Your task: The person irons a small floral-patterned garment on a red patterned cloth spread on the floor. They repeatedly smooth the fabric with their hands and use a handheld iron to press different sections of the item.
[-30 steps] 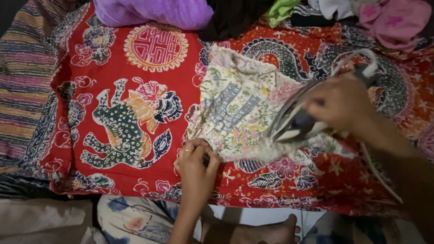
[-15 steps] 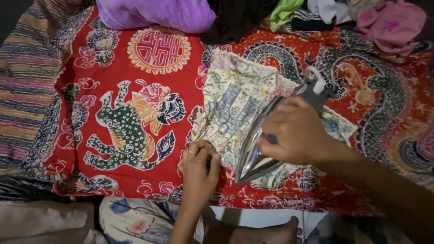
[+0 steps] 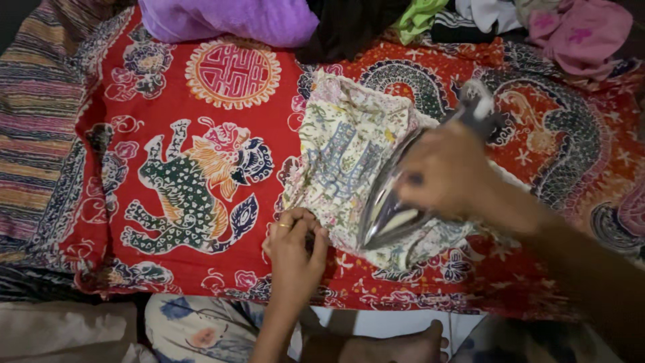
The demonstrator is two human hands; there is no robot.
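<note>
Right grip (image 3: 443, 176) clenching iron (image 3: 396, 208), left grip (image 3: 295, 242) pinching floral cloth (image 3: 342, 161), red batik spread (image 3: 201, 134)

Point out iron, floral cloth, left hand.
iron (image 3: 393, 212), head view, shiny soleplate edge.
floral cloth (image 3: 342, 151), head view, middle of the cloth.
left hand (image 3: 294, 247), head view, back of the hand.

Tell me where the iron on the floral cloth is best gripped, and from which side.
Grip the iron by its top handle, coming from above and from the rear end, as the right hand does. The shiny soleplate faces the floral cloth and is likely hot; the pointed nose aims toward the left hand, which pinches the cloth's edge.
</note>
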